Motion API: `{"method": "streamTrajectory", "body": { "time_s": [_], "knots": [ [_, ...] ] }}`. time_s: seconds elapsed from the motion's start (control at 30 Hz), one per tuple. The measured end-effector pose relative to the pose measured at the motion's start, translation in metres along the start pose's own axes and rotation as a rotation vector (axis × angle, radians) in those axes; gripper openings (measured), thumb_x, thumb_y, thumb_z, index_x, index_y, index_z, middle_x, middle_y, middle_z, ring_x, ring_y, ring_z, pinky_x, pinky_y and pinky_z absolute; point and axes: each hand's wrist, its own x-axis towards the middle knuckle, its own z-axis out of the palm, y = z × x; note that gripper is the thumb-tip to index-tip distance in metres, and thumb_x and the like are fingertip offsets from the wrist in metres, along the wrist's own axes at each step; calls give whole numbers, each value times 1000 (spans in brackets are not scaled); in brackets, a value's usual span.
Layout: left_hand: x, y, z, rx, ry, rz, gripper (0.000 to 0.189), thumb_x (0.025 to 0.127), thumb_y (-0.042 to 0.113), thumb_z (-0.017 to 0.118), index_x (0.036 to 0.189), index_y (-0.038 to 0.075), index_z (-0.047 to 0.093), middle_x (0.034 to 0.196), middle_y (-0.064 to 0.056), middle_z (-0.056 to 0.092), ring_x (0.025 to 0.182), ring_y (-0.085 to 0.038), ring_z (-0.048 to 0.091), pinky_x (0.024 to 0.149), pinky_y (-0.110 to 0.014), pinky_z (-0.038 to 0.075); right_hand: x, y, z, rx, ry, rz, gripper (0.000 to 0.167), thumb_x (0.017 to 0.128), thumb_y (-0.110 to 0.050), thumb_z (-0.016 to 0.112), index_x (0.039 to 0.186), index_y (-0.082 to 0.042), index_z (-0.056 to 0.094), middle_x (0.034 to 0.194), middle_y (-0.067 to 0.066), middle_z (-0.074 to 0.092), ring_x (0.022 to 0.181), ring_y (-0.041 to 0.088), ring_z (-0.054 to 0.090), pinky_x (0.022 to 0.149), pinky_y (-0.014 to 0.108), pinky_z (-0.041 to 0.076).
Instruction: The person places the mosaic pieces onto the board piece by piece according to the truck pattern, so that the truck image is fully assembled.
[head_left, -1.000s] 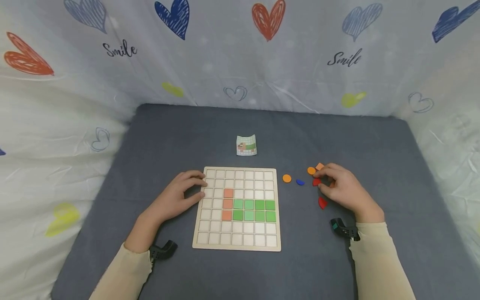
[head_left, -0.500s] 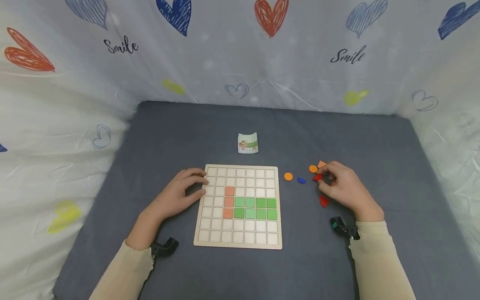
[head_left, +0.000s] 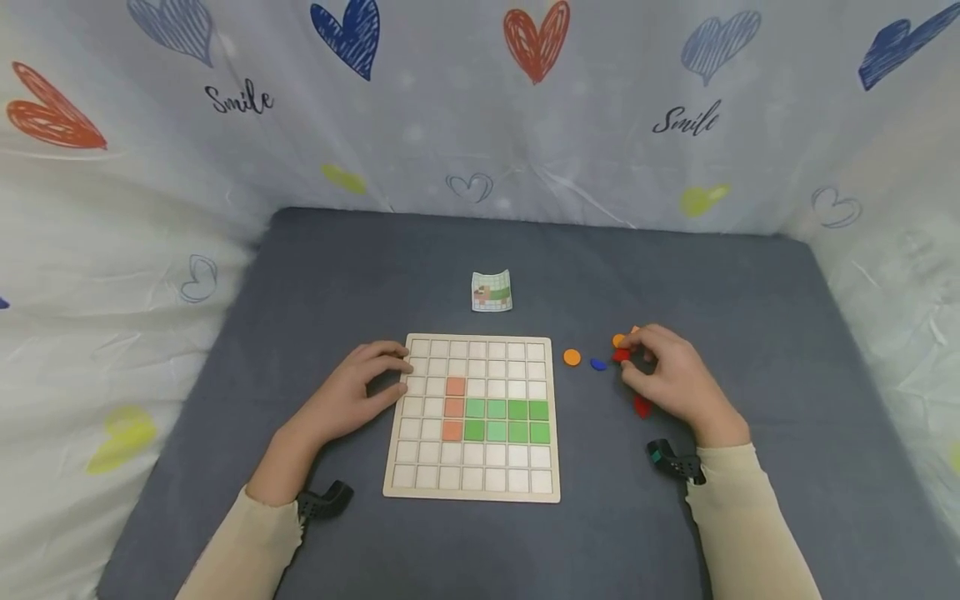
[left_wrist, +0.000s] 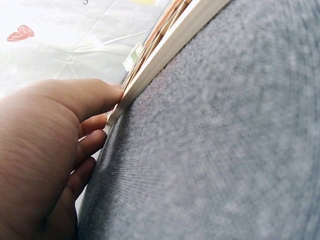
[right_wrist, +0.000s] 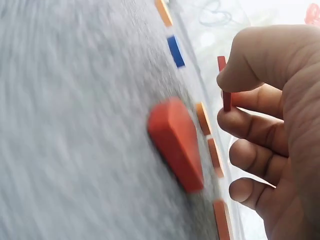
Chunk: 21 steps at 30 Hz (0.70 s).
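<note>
My right hand (head_left: 663, 371) pinches a small flat red piece (right_wrist: 221, 64) between thumb and fingers, up off the cloth in the right wrist view. A second red piece (right_wrist: 175, 142), blurred, lies on the cloth below that hand. My left hand (head_left: 352, 392) rests at the left edge of a wooden grid board (head_left: 472, 492), fingers relaxed. In the left wrist view its thumb tip touches the board's rim (left_wrist: 165, 52). On the board, three salmon squares (head_left: 454, 407) stand in a column, with two rows of green squares (head_left: 517, 421) running right from it.
Just right of the board lie an orange disc (head_left: 572, 357) and a blue piece (head_left: 597, 364). Another orange disc (head_left: 618, 341) and an orange piece (right_wrist: 215, 157) lie by the right hand. A small printed card (head_left: 491, 292) lies behind the board on the grey cloth (head_left: 360, 275).
My right hand has taken hold of the red piece and shifted slightly left with it. The left hand and the board stay put; the head view tilts a little.
</note>
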Motion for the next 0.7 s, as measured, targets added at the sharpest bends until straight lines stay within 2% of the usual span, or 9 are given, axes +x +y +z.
{"method": "streamTrajectory", "body": {
  "time_s": [0.2,0.5,0.7],
  "knots": [
    [-1,0,0,-2,-2,1,30,104,21,80,133,17,76,153,-8,59,145,-35,51,118,-60,43,3,-14,12,6,12,-53,23,91,-7,76,114,-12,78,112,-1,71,92,17,57,80,38,51],
    [1,0,3,-2,-7,-4,30,104,22,80,133,17,76,154,-7,58,146,-34,49,119,-59,42,9,-43,33,94,7,-183,23,94,-8,77,115,-17,77,114,-6,70,94,18,59,81,37,53],
    [0,-3,2,8,5,4,30,103,19,81,132,17,76,152,-8,59,144,-35,50,117,-60,43,14,-66,47,132,-39,-252,21,97,-13,78,117,-18,77,115,-7,68,96,18,60,82,36,54]
  ]
}}
